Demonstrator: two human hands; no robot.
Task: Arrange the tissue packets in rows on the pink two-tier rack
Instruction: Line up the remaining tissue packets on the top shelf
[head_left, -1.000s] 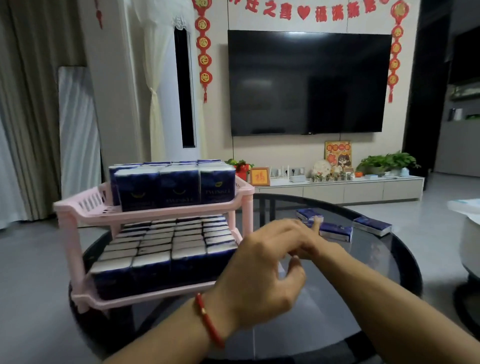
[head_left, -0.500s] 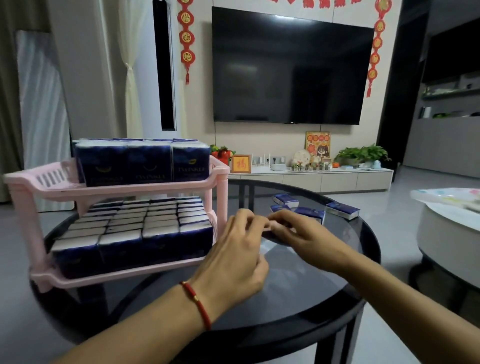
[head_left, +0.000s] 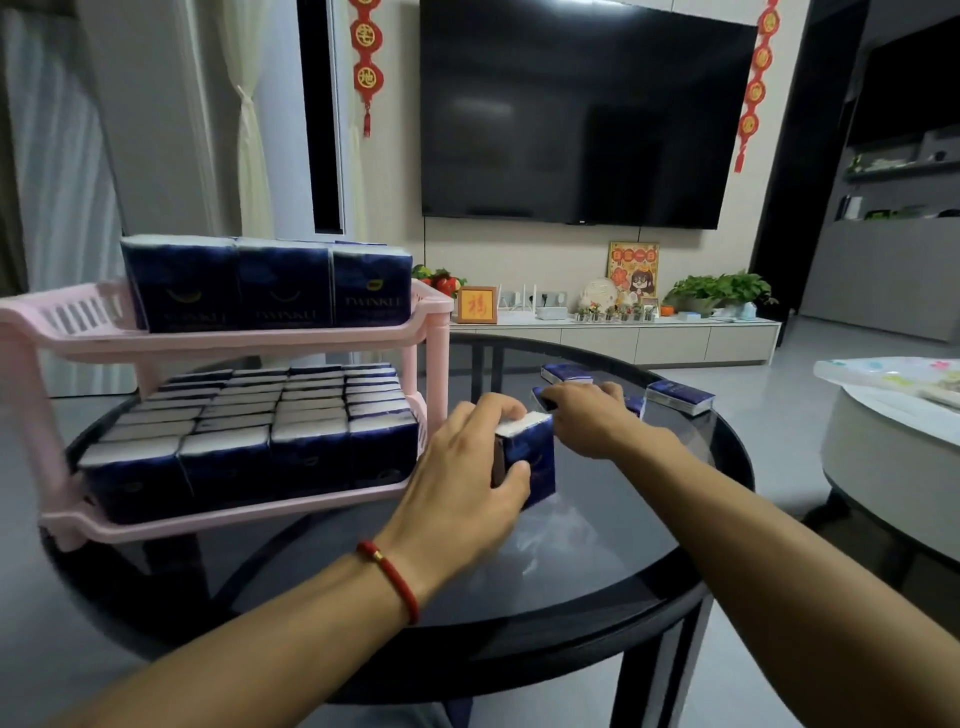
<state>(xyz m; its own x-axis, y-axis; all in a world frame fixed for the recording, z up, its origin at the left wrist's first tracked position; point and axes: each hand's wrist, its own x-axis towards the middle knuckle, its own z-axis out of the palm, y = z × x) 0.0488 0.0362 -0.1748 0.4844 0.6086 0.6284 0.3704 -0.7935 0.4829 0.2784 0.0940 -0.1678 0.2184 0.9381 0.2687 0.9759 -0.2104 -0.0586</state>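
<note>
- Packet in hand: the left hand grips one blue tissue packet upright, thumb across its front face and fingers curled over the white top, just off the right end of the pink rack, with its lower edge at or just above the glass table.
- Right hand reaches toward the far edge of the table and lies over a flat packet there; the fingers look curled onto it, though whether it is lifted cannot be told.
- Loose packets still to place: one beyond the right hand near the far edge and one toward the far right edge, both lying flat; a sliver of another may show just beside the right wrist.
- Rack state: the lower tier looks full, four columns of upright packets packed back to front; the upper tier shows a front row of three, and what stands behind them is mostly hidden.
- Step, as I judge it: collecting the last loose packets, with the stocking nearly finished.
- Next move likely calls for lifting the gripped packet over the upper tier's rim and setting it upright, face forward, wherever a gap remains, perhaps the left part of that tier, without toppling the front row.
</note>
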